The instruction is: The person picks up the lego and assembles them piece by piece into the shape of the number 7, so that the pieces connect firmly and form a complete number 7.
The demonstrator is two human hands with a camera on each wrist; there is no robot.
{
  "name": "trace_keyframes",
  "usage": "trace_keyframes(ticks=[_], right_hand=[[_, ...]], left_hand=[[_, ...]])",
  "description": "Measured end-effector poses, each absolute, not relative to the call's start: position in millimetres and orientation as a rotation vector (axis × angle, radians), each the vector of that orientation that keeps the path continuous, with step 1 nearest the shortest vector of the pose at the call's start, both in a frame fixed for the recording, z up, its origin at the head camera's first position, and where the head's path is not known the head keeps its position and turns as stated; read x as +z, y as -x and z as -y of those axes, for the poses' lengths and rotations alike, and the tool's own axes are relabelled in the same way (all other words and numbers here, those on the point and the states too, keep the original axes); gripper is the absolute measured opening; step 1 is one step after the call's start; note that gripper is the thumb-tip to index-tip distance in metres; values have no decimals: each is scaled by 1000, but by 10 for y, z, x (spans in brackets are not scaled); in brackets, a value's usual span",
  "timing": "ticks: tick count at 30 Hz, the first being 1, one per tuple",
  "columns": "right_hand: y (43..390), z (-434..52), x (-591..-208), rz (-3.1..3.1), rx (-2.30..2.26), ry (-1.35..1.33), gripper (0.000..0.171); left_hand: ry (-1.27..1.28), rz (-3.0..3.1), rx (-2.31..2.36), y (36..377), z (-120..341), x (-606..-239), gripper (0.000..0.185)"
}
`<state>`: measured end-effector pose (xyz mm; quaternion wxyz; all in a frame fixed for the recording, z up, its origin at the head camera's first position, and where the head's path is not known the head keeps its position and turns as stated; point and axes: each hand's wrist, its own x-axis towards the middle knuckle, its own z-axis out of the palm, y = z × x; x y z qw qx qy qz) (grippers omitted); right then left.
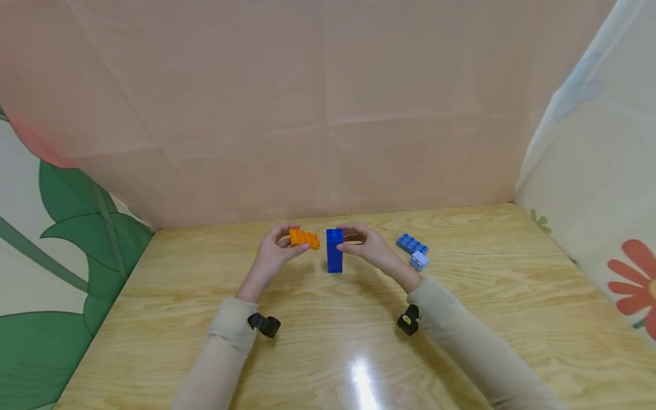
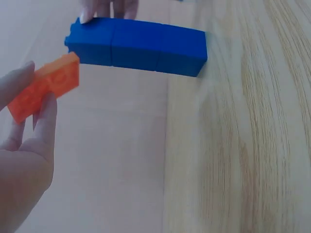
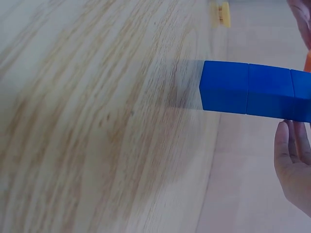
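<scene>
Blue tower [image 1: 335, 255], 3 bricks high: found upright on the bench [image 1: 307, 359], between my 2 grips. My right grip [image 1: 370, 246] is closed about its upper end, thumb toward me and fingers farther back, apparently bracing it. Orange brick [image 1: 304, 238]: held off the bench in my left grip [image 1: 271, 250], thumb and fingers parted only by the brick they pinch. It sits tilted, just beside the tower's top, with a gap showing in the head view. Loose blue brick [image 1: 412, 244]: on the bench, right of my right grip, unheld. Pale blue block [image 1: 419, 261]: nearer me, contact with that brick undetermined. Yellow piece [image 3: 224, 14]: partly visible, type undetermined.

Assessment: I judge the step in hand to be lining up the orange brick with the tower. The next move calls for levelling it over the studs, then pressing straight down while my right grip steadies the column.
</scene>
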<state>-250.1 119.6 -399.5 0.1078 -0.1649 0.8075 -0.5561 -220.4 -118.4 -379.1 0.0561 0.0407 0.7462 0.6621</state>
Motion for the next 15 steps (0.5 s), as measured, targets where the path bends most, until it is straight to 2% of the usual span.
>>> trace_keyframes(ticks=[9,15], right_hand=[[2484,-1195,-3948,-2363,-1644,524,55],[2474,-1195,-3871,-2355,-1758,646,53]], left_hand=[[-77,-2229,2080,2199,1125,-3729,46],[-104,-2240,2076,2209,1026,-3731,46]])
